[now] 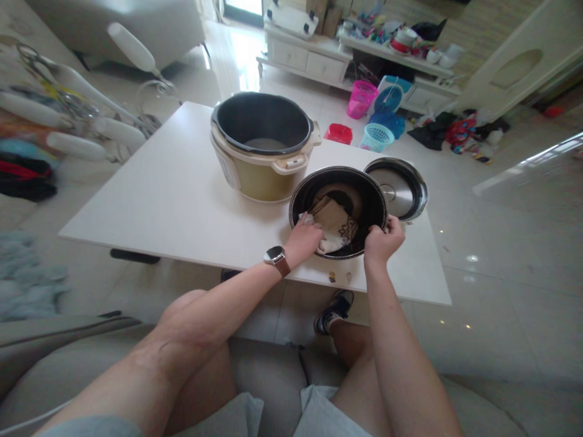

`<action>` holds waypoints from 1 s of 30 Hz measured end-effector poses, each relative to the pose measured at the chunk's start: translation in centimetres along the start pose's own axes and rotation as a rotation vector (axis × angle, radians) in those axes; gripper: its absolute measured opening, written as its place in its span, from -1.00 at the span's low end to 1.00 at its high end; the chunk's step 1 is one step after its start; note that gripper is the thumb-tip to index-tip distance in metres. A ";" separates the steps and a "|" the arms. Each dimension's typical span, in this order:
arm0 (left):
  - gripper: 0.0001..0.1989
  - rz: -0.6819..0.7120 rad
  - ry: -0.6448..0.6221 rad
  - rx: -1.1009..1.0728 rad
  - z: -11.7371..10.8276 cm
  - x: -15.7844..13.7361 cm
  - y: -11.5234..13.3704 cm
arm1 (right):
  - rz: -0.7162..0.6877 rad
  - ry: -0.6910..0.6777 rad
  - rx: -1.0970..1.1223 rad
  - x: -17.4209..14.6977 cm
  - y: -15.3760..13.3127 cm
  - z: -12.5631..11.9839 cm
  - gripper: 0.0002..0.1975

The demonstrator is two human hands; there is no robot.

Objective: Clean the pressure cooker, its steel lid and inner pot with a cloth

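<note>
"Left hand?"
"My left hand point(308, 237) curls closed on a patterned cloth point(334, 220), inside the dark pot point(372, 203)."
"Right?"
"My right hand point(385, 241) pinches the dark pot's rim, fingers folded."
"Location?"
"Right part of the white table point(136, 182), between cooker body point(264, 176) and me; shallow metal piece point(403, 197) just beside."

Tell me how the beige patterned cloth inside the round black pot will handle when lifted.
The beige patterned cloth is probably floppy: it lies bunched at the left hand. It seems light, being folded fabric. Its crumpled shape likely won't roll.
</note>
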State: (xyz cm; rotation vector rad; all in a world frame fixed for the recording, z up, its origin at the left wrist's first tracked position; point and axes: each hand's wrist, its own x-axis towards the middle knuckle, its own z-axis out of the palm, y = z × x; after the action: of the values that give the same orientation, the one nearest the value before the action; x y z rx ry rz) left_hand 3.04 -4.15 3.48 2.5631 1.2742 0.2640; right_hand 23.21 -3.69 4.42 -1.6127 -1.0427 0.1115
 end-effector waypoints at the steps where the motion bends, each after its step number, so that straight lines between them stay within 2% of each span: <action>1: -0.58 0.010 0.000 0.007 0.1 0.0 0.0 | 0.017 0.008 -0.007 0.2 -0.1 -0.1 -0.72; 3: -0.59 0.021 0.010 0.020 0.2 0.1 -0.1 | 0.025 0.015 -0.011 0.5 -0.1 -0.2 -0.72; 8: -0.59 0.034 0.031 0.025 0.4 0.2 -0.4 | -0.084 -0.098 0.104 1.2 0.1 -0.1 -0.31; 10: -0.58 0.038 0.034 0.015 0.6 0.2 -0.6 | -0.133 -0.142 0.142 1.3 0.1 -0.1 -0.25; 13: -0.56 0.043 0.042 -0.002 0.9 0.2 -0.9 | -0.161 -0.171 0.138 1.4 -0.2 -0.2 -0.29; 19: -0.57 0.057 0.051 0.007 1.3 0.1 -1.2 | -0.118 -0.139 0.041 1.4 -1.0 -0.5 -0.47; 24: -0.59 0.049 0.045 0.006 1.0 0.2 -0.9 | -0.118 -0.151 0.060 1.8 -0.5 -0.6 -0.41; 30: -0.61 0.032 0.036 0.019 0.6 0.2 -0.4 | -0.197 -0.174 0.103 1.9 0.3 -0.5 -0.35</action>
State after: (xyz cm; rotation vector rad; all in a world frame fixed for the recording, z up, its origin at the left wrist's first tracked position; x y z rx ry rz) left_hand 2.97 -3.86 2.78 2.6084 1.2553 0.3075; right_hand 24.79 -2.81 5.23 -1.4188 -1.3035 0.1723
